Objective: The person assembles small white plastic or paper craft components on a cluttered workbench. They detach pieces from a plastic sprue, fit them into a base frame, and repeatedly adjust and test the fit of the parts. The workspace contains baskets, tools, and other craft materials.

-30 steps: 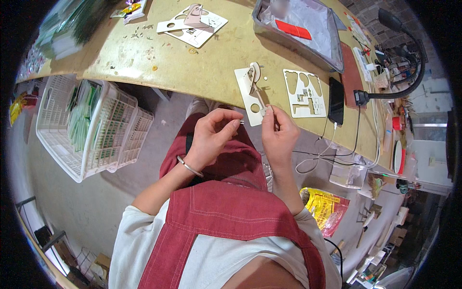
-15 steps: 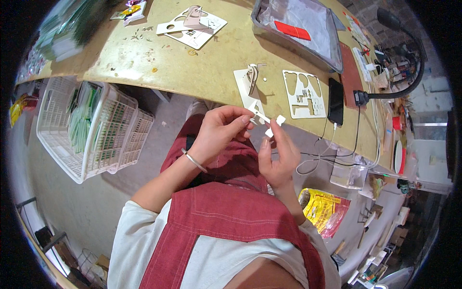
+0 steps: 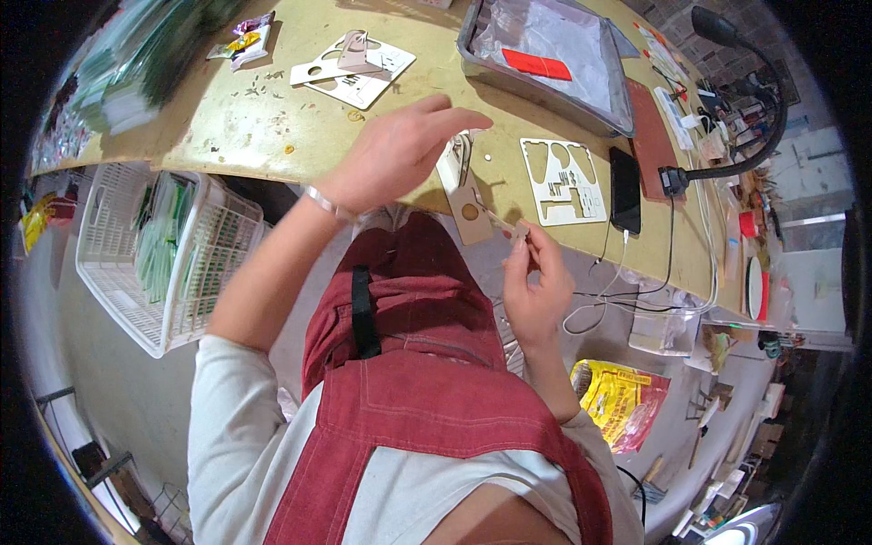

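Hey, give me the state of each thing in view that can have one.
Left hand: blurred, over the pale assembly; grip unclear.
Right hand: closed on a small pale piece.
Pale assembly: partly hidden by the left hand.
White cut-out sheet: lying flat.
Phone: lying flat, screen dark, white cable attached.
Grey tray: open-topped, holding a red item.
White basket: open, holding green packets.

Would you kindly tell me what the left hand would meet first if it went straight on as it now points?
Probably the near side of the grey tray, ahead of the left hand; the hand's height is unclear, so it might pass above.
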A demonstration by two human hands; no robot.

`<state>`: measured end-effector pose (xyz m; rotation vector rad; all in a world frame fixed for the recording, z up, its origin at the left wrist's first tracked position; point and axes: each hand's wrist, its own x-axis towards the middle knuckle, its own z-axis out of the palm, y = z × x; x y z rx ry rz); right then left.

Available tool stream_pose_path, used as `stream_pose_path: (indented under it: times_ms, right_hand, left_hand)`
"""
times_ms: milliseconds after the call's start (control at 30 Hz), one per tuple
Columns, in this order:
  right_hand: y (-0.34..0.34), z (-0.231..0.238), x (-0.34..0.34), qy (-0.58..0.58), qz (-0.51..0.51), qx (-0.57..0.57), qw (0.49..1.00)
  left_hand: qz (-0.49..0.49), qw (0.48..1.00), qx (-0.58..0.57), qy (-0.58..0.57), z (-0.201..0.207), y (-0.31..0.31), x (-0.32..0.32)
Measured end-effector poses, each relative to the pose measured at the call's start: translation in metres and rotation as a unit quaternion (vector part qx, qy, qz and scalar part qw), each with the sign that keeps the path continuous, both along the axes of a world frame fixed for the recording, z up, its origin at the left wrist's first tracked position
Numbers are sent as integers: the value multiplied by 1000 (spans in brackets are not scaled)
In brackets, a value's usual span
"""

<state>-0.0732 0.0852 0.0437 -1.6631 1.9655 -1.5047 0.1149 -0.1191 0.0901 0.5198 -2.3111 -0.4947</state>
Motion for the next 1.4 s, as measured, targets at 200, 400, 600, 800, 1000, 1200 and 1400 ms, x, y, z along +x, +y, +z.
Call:
stream_pose_path:
  times_ms: [200,400,600,800,1000,1200,1400]
  right_hand:
    - [-23,-2,0,54,-20,-63,996]
    - [-26,2,2,40,-25,-44,998]
    - [-29,0,6,17,-37,-22,999]
    - [-35,-10,7,15,-36,-1,999]
    - [-39,-11,10,38,-40,3,998]
    - [-40,-11,11,37,-37,-8,999]
    - [-37,-9,10,56,-29,-17,998]
  left_hand:
    - [-32,997,12,-67,-13,-34,-15]
    - [-25,997,37,-62,-30,-38,-17]
    - [-25,989,142,-33,-41,-37,-17]
    - [-63,985,156,39,-58,-42,-22]
    - [-48,958,281,23,-55,-36,-20]
    - [-52,974,214,54,-71,-42,-23]
    - [-41,969,241,42,-56,-36,-19]
